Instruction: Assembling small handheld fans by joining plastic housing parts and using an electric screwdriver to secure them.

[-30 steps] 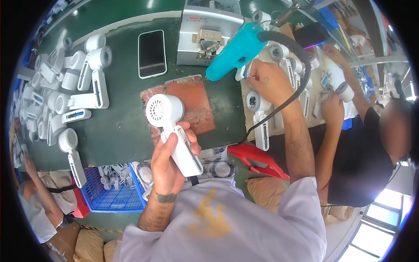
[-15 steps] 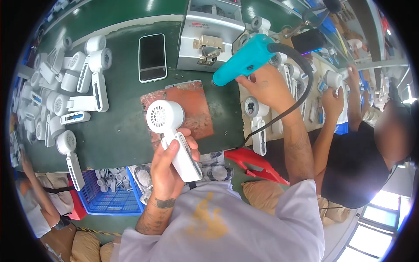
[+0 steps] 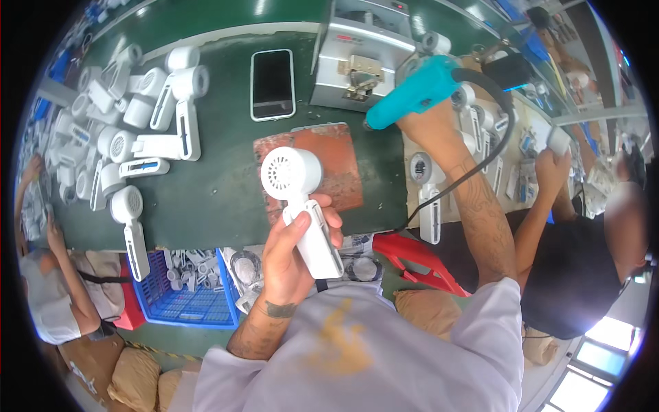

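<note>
My left hand (image 3: 294, 250) is closed round the handle of a white handheld fan (image 3: 305, 175), its round grille facing up and left. The fan's head is over a worn reddish pad (image 3: 341, 161) on the dark green bench. To the right, my right hand (image 3: 429, 128) grips a teal electric screwdriver (image 3: 415, 91) with a thick black cord. Its tip points down and left, beyond the pad's far right corner and apart from the fan. The tool's body partly hides my right fingers.
Many white fans (image 3: 130, 137) lie piled at left; another fan (image 3: 427, 196) lies right. A phone (image 3: 272, 84) and a grey metal box machine (image 3: 364, 58) stand at the back. Below the bench edge are a blue crate (image 3: 185, 312) and red stool (image 3: 419, 263). A co-worker (image 3: 563, 261) sits right.
The whole view has shifted, so the bench appears further right. The fan stays in my left hand and the screwdriver in my right, with little movement relative to the bench.
</note>
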{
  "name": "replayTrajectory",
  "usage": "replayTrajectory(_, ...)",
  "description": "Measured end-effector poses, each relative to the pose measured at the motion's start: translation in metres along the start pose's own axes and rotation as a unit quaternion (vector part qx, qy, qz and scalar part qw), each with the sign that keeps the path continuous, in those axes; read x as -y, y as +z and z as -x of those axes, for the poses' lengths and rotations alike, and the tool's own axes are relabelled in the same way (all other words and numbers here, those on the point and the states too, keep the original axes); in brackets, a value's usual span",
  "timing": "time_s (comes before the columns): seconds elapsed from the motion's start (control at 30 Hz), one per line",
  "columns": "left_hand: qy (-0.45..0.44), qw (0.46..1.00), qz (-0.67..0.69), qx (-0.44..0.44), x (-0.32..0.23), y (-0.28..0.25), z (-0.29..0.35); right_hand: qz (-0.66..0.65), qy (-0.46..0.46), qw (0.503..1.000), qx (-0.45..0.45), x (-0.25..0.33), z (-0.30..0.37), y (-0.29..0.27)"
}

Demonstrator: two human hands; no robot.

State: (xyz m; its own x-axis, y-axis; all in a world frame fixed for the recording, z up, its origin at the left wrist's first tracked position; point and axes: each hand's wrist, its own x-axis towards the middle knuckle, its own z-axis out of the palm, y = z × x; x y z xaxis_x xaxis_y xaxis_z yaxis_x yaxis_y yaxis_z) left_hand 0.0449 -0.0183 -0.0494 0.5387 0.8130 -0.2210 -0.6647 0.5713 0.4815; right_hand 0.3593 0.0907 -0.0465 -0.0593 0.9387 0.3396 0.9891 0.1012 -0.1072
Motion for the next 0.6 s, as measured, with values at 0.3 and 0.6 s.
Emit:
replayTrajectory(0.3, 0.005, 1.0, -0.007, -0.003, -0.002, 0.0, 0.003, 0.103, -0.069, 0.992, 0.034, 0.008, 0.005, 0.0)
replayTrajectory(0.6, -0.025, 0.997, 0.072, 0.005, -0.002, -0.003, 0.001, -0.111, 0.115, 0.987, 0.023, 0.014, 0.015, -0.037)
